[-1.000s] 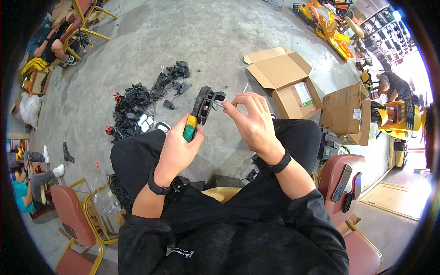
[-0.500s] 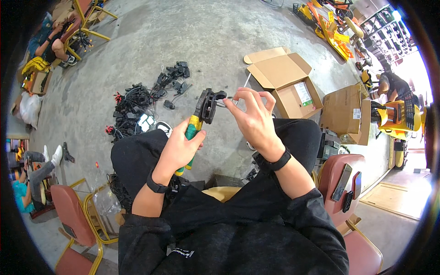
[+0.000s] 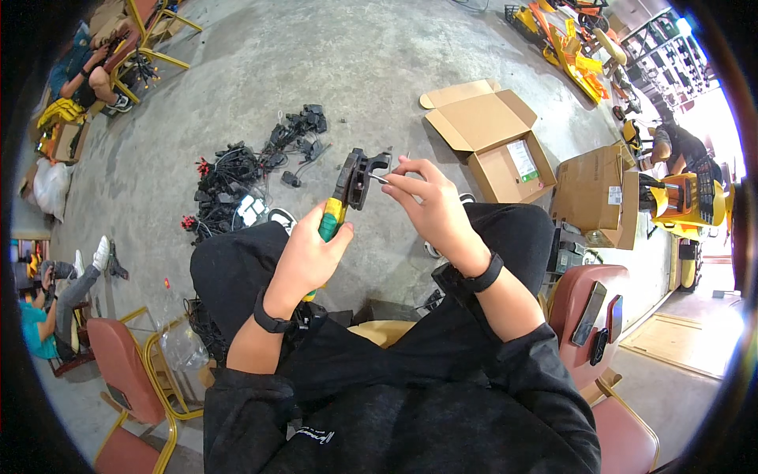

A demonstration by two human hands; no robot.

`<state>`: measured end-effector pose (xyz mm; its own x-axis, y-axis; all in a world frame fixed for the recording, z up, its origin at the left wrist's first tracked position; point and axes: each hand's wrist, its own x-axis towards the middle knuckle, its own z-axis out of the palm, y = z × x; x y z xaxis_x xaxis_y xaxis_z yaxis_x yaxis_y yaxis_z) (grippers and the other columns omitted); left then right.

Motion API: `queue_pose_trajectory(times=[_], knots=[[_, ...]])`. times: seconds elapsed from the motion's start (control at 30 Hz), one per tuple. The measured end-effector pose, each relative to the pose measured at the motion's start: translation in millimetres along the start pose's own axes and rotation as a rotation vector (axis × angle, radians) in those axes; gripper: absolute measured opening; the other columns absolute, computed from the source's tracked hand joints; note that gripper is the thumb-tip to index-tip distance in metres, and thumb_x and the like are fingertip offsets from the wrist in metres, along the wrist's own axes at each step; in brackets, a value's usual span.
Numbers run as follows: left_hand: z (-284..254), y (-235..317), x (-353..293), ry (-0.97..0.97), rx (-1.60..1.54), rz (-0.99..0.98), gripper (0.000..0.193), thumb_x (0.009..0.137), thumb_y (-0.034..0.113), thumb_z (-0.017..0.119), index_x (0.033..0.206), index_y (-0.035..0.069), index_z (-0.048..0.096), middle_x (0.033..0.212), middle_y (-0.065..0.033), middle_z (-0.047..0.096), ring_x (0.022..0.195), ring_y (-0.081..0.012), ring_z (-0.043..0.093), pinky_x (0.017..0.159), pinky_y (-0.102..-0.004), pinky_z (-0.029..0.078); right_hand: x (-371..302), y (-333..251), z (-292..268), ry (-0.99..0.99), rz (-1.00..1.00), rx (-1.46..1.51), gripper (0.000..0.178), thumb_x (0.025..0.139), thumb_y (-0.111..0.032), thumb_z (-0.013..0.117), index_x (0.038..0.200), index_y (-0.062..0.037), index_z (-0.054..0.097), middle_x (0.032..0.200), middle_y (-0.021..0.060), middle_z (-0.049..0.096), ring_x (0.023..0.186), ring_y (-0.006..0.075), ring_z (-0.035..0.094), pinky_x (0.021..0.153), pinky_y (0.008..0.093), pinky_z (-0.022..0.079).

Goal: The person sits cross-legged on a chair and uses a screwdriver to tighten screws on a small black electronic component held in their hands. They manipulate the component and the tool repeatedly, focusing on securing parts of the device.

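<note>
My left hand [image 3: 314,246] is wrapped round the green and yellow handles of a crimping-type plier [image 3: 335,208] with a black head. The tool points up and away, and its head [image 3: 358,180] is above the gap between my knees. My right hand [image 3: 430,201] pinches a thin light-grey, cable-like piece [image 3: 380,179] between thumb and fingers, right beside the head. One end of the piece lies against the jaws; whether it sits inside them I cannot tell. Part of it is hidden behind my fingers.
Beyond my left knee lies a heap of black cables and connectors [image 3: 229,178]. An open cardboard box [image 3: 483,126] and a taller box [image 3: 588,189] stand to the right. Chairs [image 3: 126,363] flank me, one holding phones [image 3: 588,316]. Other people sit at the left [image 3: 79,71].
My right hand has turned, fingers now lower and closer together, bringing the thin piece against the tool's head. The left hand and the tool have hardly moved.
</note>
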<state>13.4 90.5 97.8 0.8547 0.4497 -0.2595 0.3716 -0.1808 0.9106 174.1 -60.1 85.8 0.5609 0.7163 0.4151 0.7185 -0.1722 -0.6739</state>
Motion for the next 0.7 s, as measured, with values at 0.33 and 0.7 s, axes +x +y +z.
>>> queue_pose_trajectory(times=[0.33,0.7], knots=[[2,12,-3,0.195,0.115,0.217,0.037,0.086,0.01,0.062,0.12,-0.003,0.058,0.082,-0.0213,0.065,0.072,-0.0324,0.066,0.067,-0.0366,0.05,8,-12,-12,-0.369,0.694,0.993,0.027,0.101,-0.023,0.055,0.106,0.0013,0.065,0.087,0.0097,0.066,0.084,0.0221,0.071,0.074,0.0333,0.059],[-2,11,-2,0.042,-0.141,0.043,0.019,0.091,0.005,0.059,0.108,-0.003,0.061,0.085,-0.0041,0.065,0.073,-0.0104,0.062,0.068,-0.0257,0.051,8,-5,-11,-0.368,0.756,1.265,0.029,0.101,-0.025,0.053,0.102,0.002,0.063,0.082,0.0063,0.063,0.078,0.0229,0.07,0.067,0.0321,0.058]])
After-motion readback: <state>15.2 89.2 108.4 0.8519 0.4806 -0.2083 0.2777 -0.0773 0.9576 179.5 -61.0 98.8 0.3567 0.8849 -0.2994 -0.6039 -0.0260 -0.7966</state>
